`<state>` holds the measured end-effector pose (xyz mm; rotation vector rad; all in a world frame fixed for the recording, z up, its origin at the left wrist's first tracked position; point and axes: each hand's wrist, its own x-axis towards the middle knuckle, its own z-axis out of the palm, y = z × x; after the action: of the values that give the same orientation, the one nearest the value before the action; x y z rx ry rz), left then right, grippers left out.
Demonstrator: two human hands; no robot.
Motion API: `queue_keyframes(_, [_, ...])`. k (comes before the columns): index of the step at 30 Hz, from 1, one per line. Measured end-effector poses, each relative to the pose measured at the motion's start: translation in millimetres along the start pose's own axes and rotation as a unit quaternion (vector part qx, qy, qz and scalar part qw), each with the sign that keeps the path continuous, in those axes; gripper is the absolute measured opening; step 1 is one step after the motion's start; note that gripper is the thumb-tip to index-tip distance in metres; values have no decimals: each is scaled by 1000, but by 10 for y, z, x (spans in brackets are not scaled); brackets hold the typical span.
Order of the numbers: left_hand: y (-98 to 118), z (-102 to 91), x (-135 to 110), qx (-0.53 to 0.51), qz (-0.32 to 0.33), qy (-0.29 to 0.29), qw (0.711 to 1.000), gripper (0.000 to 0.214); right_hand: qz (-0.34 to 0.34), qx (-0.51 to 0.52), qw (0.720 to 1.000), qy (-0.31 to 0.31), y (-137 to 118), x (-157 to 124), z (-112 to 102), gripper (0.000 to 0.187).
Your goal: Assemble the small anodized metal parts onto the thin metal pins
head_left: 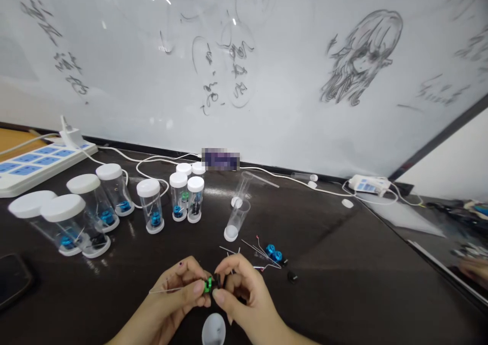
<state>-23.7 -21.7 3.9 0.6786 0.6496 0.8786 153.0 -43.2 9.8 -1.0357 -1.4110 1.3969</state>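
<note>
Both hands meet low in the middle over a dark table (343, 294). My left hand (179, 294) pinches a small green part (208, 285) and a thin metal wire (168, 289) that sticks out to the left. My right hand (238, 294) pinches a small black part (217, 279) that touches the green one. A clear round lid (213, 329) lies just below the hands. Just beyond the fingers lie several thin wires (251, 248), two blue beads (273, 252) and a black bead (292, 276).
Several capped clear vials (150, 205) with blue and black parts stand to the left. Two open tubes (237, 218) lie behind the hands. A power strip (34, 164) sits at far left, a phone (13, 279) at the left edge, a whiteboard (267, 70) behind. Another person's hand (475, 271) shows at right.
</note>
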Motion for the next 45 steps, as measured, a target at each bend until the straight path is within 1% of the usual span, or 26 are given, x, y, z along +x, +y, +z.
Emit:
queue_keyframes(4, [-16,-14,4,7,20,-7,1000,3,8,-5,1000,6,-11,-7,11,21])
queue_keyframes(12, [14,43,-32,7,18,5,1000,6,17,-15,999,25,-12,-1,28,24])
queue_keyframes(16, [1,36,-26,14,20,12,1000,9,18,-20,999,28,3,-1,24,26])
queue_keyframes(22, [-12,-6,-29,6,13,-9,1000,6,15,-19,999,30,18,-5,26,25])
queue_keyframes(27, [-8,4,-40,6,10,-19,1000,7,24,-2,999,28,30,-3,29,27])
queue_keyframes(32, [9,37,-29,10,-1,-12,1000,9,32,28,999,28,36,5,39,29])
queue_keyframes(37, [34,75,-30,27,-7,-7,1000,10,31,31,998,40,24,14,43,30])
queue_keyframes(40, [28,86,-27,27,-3,0,1000,10,32,37,998,37,32,17,37,31])
queue_keyframes(45, [23,84,-23,11,-8,-7,1000,11,28,45,998,30,62,10,26,29])
